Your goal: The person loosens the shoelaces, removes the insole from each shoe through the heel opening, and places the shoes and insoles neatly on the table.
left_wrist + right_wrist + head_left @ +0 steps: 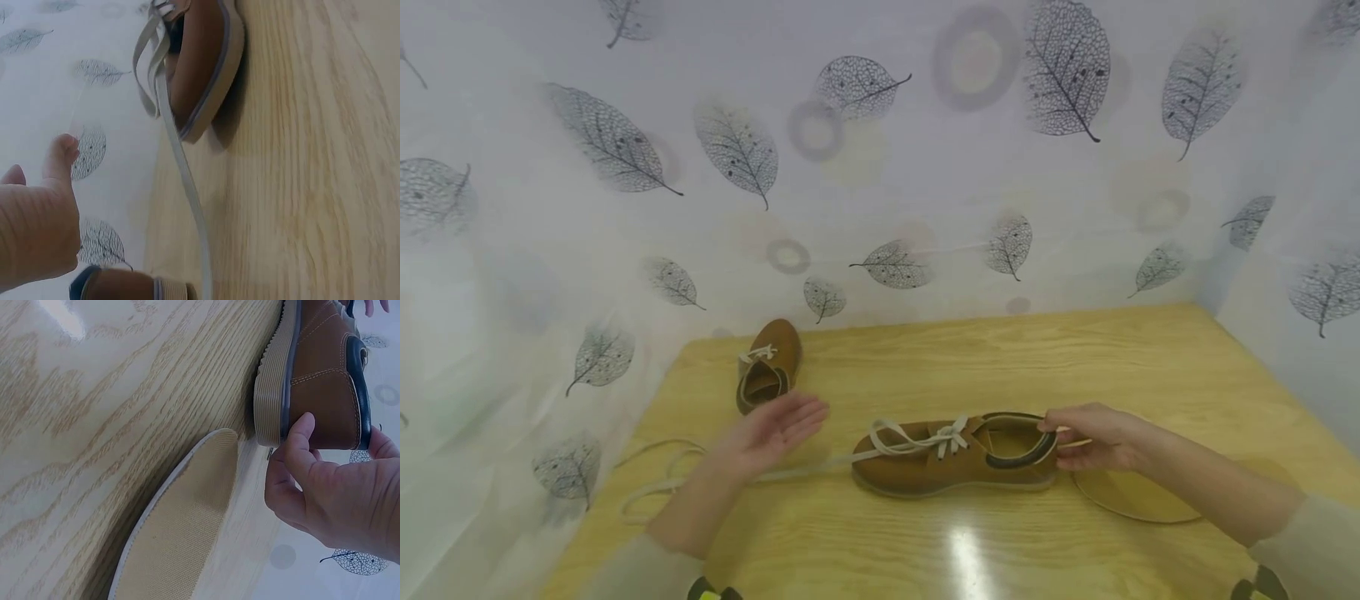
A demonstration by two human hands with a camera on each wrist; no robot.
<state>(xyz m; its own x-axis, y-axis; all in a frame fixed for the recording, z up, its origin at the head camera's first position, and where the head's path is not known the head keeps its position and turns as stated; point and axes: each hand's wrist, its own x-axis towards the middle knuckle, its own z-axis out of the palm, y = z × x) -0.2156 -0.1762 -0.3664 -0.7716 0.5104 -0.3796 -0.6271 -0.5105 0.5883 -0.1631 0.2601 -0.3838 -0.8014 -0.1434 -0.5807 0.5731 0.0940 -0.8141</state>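
A brown lace-up shoe [917, 471] lies lengthwise on the table, toe to the left, with a bow tied in its pale lace [184, 165]. At its heel, my right hand [1101, 437] grips the collar, thumb and fingers on either side of the heel wall [322, 409]. My left hand [767, 437] hovers beyond the toe, fingers extended and holding nothing. One long lace end passes beneath the left forearm. Just behind the left hand stands a second brown shoe [786, 346], toe toward the back, partly covered by the fingertips in the head view.
A tan insole [181, 525] lies flat on the wooden table [1000, 358], below the right forearm. Loose lace loops [658, 492] spread near the left edge. Leaf-patterned white sheeting [880, 192] rises behind and along both sides.
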